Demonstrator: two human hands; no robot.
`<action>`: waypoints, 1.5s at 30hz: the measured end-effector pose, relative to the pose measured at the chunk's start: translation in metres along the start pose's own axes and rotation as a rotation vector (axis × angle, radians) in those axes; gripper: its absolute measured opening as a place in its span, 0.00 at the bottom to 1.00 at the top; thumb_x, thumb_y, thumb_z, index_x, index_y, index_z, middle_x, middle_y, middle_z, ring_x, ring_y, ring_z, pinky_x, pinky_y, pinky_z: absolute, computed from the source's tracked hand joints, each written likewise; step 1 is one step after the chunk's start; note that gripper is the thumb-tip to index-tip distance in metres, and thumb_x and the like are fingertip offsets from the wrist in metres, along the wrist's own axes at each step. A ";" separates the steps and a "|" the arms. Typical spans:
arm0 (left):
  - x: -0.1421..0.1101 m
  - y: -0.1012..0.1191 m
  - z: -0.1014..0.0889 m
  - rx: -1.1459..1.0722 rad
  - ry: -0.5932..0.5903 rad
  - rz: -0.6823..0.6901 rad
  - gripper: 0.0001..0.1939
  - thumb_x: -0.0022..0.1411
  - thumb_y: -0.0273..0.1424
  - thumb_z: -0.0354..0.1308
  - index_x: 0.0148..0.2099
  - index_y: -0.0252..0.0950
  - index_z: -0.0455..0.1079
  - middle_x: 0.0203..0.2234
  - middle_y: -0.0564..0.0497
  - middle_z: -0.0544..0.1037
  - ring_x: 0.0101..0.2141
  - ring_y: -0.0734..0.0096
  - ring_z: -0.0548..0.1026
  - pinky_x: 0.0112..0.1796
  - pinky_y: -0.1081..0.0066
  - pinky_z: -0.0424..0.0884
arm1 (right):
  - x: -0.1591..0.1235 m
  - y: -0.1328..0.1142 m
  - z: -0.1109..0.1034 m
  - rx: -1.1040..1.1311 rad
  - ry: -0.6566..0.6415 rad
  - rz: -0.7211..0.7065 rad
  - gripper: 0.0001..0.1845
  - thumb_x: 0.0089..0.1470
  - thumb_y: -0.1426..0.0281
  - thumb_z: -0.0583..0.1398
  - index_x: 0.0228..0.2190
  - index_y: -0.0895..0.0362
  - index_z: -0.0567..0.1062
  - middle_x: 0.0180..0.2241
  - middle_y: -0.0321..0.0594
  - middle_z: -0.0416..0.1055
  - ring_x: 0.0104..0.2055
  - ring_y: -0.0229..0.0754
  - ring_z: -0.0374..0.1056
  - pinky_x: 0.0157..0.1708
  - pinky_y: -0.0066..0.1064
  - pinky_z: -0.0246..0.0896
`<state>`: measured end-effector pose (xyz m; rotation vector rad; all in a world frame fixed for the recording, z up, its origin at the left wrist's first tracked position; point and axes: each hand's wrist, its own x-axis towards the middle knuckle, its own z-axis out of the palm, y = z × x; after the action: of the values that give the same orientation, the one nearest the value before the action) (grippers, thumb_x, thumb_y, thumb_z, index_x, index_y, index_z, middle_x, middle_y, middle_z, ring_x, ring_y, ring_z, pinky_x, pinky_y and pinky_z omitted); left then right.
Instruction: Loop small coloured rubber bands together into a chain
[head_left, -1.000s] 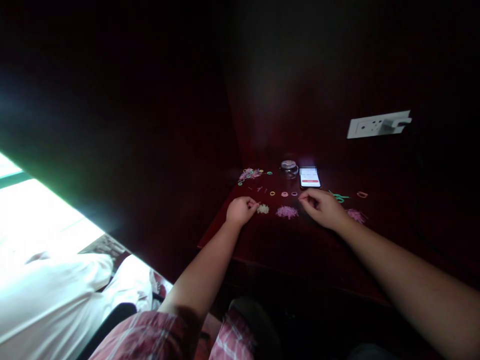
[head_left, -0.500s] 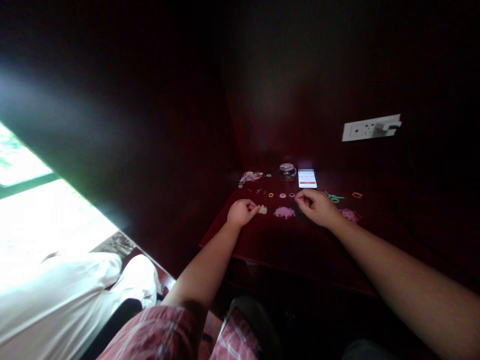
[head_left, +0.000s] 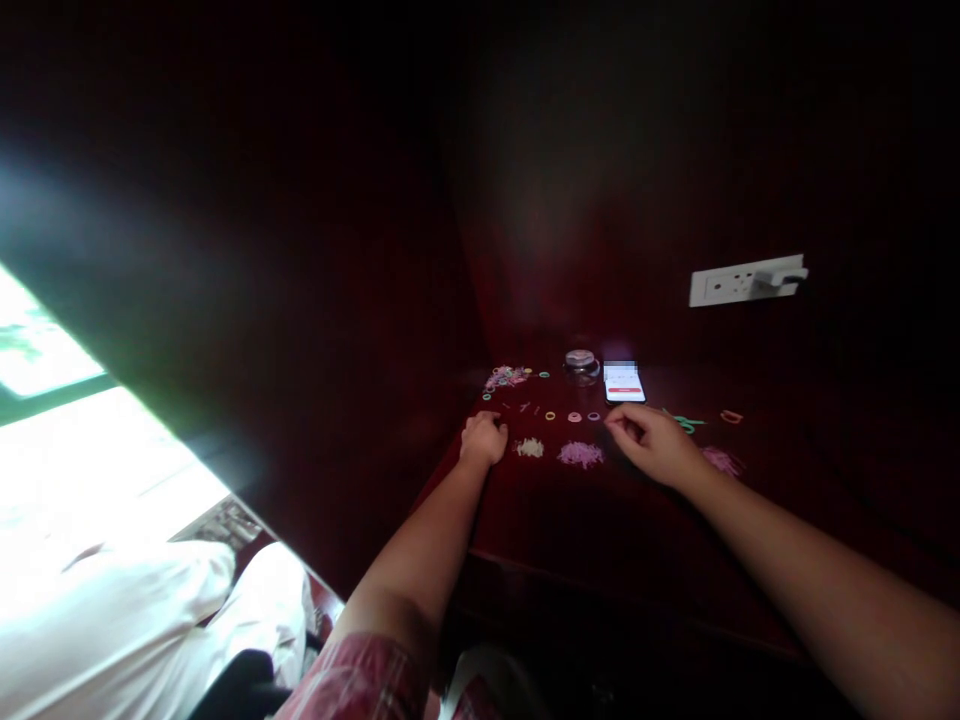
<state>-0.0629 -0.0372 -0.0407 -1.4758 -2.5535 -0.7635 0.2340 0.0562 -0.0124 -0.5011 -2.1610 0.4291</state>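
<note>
My left hand (head_left: 484,437) rests palm down near the table's left edge, its fingers loosely spread and partly hidden from view. Beside it lies a pile of small cream pieces (head_left: 529,448). My right hand (head_left: 654,440) is closed in a pinch above the table; anything between its fingertips is too small to make out. Left of that hand are a purple pile (head_left: 580,455) and a row of small rings: yellow (head_left: 550,416), pink (head_left: 574,417) and purple (head_left: 594,416). Green scissors (head_left: 686,424) lie behind the right hand, and a pink pile (head_left: 722,460) is partly covered by its wrist.
At the back stand a clear jar (head_left: 580,365) and a lit phone (head_left: 624,383). A mixed heap of coloured bands (head_left: 507,378) lies back left, a reddish band-like item (head_left: 731,416) at right. A wall socket (head_left: 746,281) holds a plug. Another person's white-clothed legs (head_left: 150,600) show left.
My left hand has drawn back left from the cream pile, and its pinch has loosened. My right hand stays pinched in about the same place. The camera view has shifted slightly.
</note>
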 end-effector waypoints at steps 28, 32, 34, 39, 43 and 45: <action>0.050 -0.012 0.014 -0.172 0.007 0.071 0.20 0.62 0.25 0.56 0.57 0.35 0.68 0.48 0.45 0.78 0.49 0.70 0.75 0.54 0.73 0.66 | 0.003 -0.008 -0.005 -0.021 0.025 -0.017 0.07 0.57 0.69 0.55 0.29 0.57 0.72 0.24 0.37 0.69 0.24 0.38 0.63 0.25 0.29 0.55; 0.052 -0.009 0.013 -0.094 0.040 -0.020 0.11 0.61 0.32 0.58 0.44 0.35 0.76 0.47 0.41 0.78 0.50 0.61 0.74 0.55 0.67 0.64 | 0.004 -0.009 -0.004 -0.016 0.021 -0.013 0.07 0.56 0.69 0.56 0.29 0.57 0.73 0.22 0.36 0.67 0.23 0.37 0.61 0.24 0.28 0.55; 0.052 -0.008 0.013 -0.069 0.034 -0.042 0.09 0.62 0.34 0.57 0.38 0.37 0.77 0.44 0.42 0.79 0.48 0.60 0.75 0.53 0.65 0.66 | 0.004 -0.009 -0.004 -0.012 0.021 -0.014 0.07 0.56 0.70 0.56 0.29 0.57 0.73 0.22 0.35 0.67 0.22 0.37 0.60 0.24 0.28 0.54; 0.051 -0.005 0.011 -0.054 0.033 -0.023 0.11 0.65 0.34 0.53 0.37 0.36 0.75 0.43 0.41 0.79 0.47 0.60 0.75 0.50 0.65 0.67 | 0.003 -0.006 -0.005 0.000 0.042 -0.011 0.06 0.55 0.71 0.56 0.28 0.56 0.73 0.22 0.35 0.68 0.22 0.37 0.61 0.24 0.28 0.55; 0.047 -0.004 0.009 -0.091 0.054 0.066 0.13 0.68 0.34 0.48 0.41 0.36 0.73 0.42 0.42 0.79 0.45 0.64 0.75 0.50 0.68 0.66 | 0.002 -0.004 -0.004 -0.001 0.042 0.017 0.06 0.54 0.71 0.56 0.29 0.57 0.73 0.23 0.36 0.69 0.22 0.37 0.62 0.23 0.28 0.55; 0.045 -0.003 0.008 -0.113 0.067 0.113 0.12 0.69 0.33 0.48 0.41 0.36 0.72 0.41 0.44 0.78 0.43 0.65 0.75 0.49 0.68 0.67 | 0.002 -0.003 -0.004 0.002 0.031 0.033 0.06 0.55 0.71 0.56 0.29 0.57 0.73 0.22 0.36 0.69 0.22 0.37 0.61 0.23 0.28 0.55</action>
<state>-0.0876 0.0003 -0.0342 -1.5827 -2.3917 -0.9373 0.2356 0.0554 -0.0074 -0.5398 -2.1242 0.4394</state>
